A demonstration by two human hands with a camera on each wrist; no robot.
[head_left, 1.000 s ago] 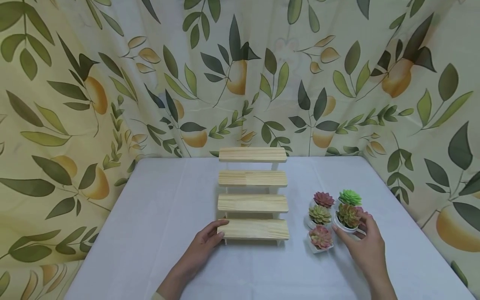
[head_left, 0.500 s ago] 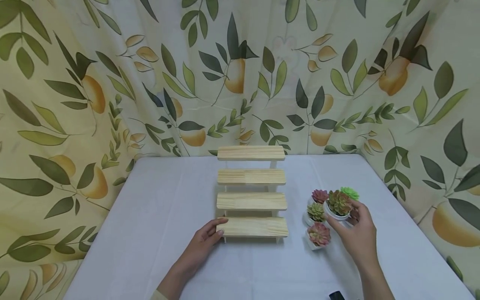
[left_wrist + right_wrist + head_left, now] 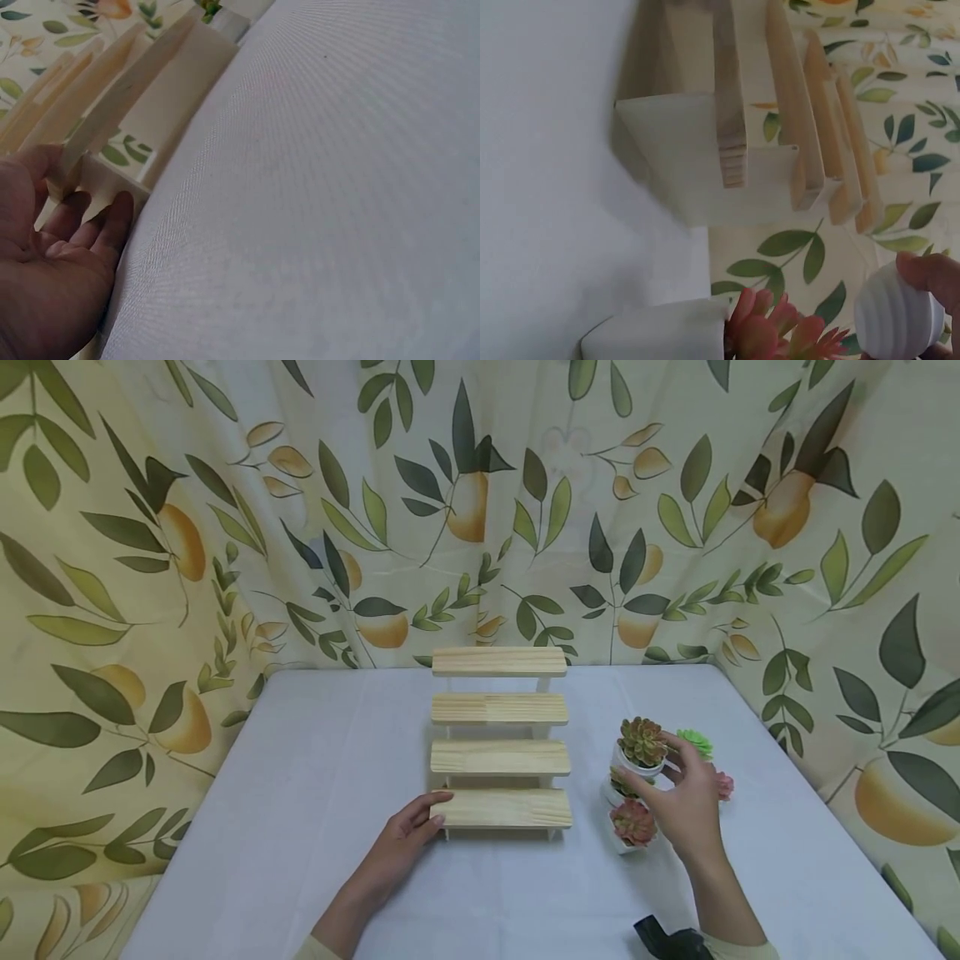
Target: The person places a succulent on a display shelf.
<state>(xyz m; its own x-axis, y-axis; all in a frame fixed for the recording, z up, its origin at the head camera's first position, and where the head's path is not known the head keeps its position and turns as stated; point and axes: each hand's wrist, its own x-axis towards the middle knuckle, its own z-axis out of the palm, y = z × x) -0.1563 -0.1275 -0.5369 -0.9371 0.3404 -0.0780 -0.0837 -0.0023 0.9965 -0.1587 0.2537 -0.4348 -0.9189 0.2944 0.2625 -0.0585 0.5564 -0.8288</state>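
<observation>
A stepped wooden display stand (image 3: 501,808) with light boards and white side panels stands mid-table. My left hand (image 3: 405,839) grips the left end of its lowest board; the left wrist view shows the thumb (image 3: 41,161) at the board and the other fingers beside the white side panel. My right hand (image 3: 686,797) holds a brownish-green succulent (image 3: 642,742) by its ribbed white pot (image 3: 896,315), lifted above the other plants. Below it, a green succulent (image 3: 621,785) is partly hidden. In front stands a pinkish-red succulent (image 3: 633,822) in a white pot (image 3: 660,330).
Behind my right hand show a bright green succulent (image 3: 695,742) and a pink one (image 3: 724,786). A white cloth covers the table (image 3: 315,760). A leaf-and-fruit patterned curtain (image 3: 300,527) surrounds its back and sides. A black device (image 3: 671,939) is at my right wrist.
My right hand has lifted the brownish-green succulent and carried it left and away from me, over the left row of plants. The left hand stays on the stand.
</observation>
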